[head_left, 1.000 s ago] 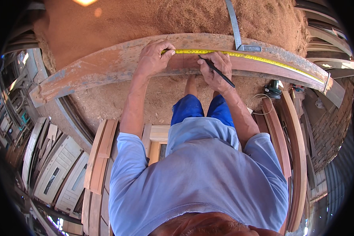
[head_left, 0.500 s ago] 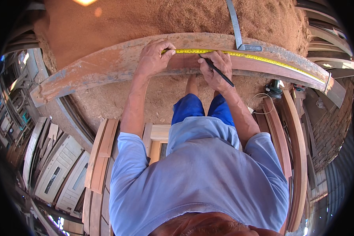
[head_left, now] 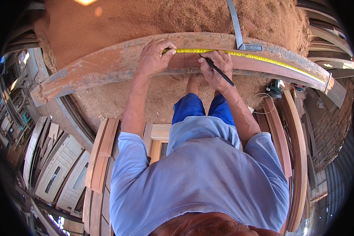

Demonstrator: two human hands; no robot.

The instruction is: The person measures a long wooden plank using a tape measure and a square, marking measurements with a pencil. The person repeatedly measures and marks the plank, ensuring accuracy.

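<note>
One yellow measuring tape (head_left: 277, 61), stretched along a long worktop (head_left: 82, 74) in front of the person, over or beside a reddish board (head_left: 251, 66) lying there. Left hand (head_left: 152, 57): thumb and fingers pinched together on the tape's left end. Right hand (head_left: 213, 80): fingers closed round one black pen (head_left: 225, 77), tip down near the board's far edge, knuckles right at the tape; can't tell from here if the tip touches. Tape runs on to the right, near the worktop's end. One metal square (head_left: 251, 47) just beyond the tape, stock on the worktop, blade pointing away over the brown sawdust (head_left: 165, 19) that spreads behind. More sawdust on the ground around the person's two legs. One dark power tool (head_left: 274, 90) sits to the right, below the worktop, pale cord (head_left: 259, 95) looped near it. Several long planks (head_left: 299, 157) stand at the right, others (head_left: 100, 157) at the left; overlapping, so I can't count them. Farther left, two pale panels (head_left: 57, 167), one narrow slot each. Far right, stacked brick-like pieces (head_left: 332, 131) and corrugated sheeting (head_left: 340, 185).
</note>
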